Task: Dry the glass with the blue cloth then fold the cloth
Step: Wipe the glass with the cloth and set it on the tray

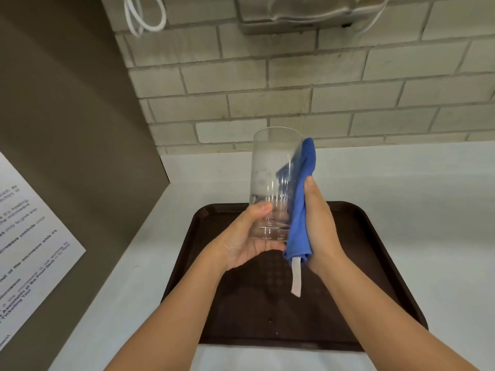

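Observation:
A tall clear glass [270, 167] is held upright in the air above a dark brown tray [375, 263]. My left hand [241, 239] grips its base, thumb on the near side. My right hand [320, 226] presses the blue cloth [301, 202] flat against the right outer wall of the glass. The cloth runs from near the rim down past the base, and a white label strip [296, 277] hangs from its lower end. Part of the cloth shows through the glass.
The tray lies on a white counter [417, 178] against a grey brick wall [294, 76]. A brown appliance side [67, 124] with a printed paper notice [24, 236] stands at the left. A metal wall-mounted unit [300, 14] and white cord [144, 14] hang above.

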Motion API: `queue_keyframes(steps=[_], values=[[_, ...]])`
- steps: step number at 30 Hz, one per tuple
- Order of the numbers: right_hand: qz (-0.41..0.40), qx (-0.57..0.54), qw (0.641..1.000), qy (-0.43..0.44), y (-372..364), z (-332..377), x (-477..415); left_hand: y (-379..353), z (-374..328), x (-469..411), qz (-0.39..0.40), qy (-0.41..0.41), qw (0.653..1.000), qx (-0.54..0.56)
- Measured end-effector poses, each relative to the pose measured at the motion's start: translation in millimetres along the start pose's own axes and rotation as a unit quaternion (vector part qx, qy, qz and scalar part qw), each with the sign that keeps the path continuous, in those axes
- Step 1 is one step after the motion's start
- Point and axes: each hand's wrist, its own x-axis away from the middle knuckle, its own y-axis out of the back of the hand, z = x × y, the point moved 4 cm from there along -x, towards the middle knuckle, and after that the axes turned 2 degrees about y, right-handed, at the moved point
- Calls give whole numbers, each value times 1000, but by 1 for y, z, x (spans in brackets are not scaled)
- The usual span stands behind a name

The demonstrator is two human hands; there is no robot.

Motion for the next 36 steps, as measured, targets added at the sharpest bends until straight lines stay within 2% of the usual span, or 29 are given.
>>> queue_keyframes(steps=[4,8,10,12,14,17,21,24,27,29,33,36], values=[[-6,-76,997,-10,4,8,-9,0,-17,-7,-107,11,982,-155],[-40,-62,997,-7,6,19,-14,-7,-35,-7,-251,-75,925,-275],[-44,-52,998,-3,9,23,-16,-13,-39,-4,-293,-113,897,-312],[-43,-33,998,13,10,26,-17,-20,-36,2,-313,-138,884,-318],[-43,4,998,52,11,28,-14,-28,-31,8,-314,-136,886,-313],[-20,80,987,139,5,35,1,-36,-26,11,-302,-115,908,-268],[47,126,963,232,-5,44,26,-34,-23,14,-291,-95,947,-101],[95,171,939,284,-10,46,43,-33,-18,15,-216,-94,971,37],[113,238,914,308,-16,59,35,-35,-14,14,-158,-79,980,90],[102,251,912,308,-20,75,17,-35,-15,11,-133,-78,982,112],[90,114,968,206,-18,87,-9,-34,-18,6,-129,-66,982,118],[62,53,988,132,-4,68,-8,-34,-14,2,-121,-53,986,100]])
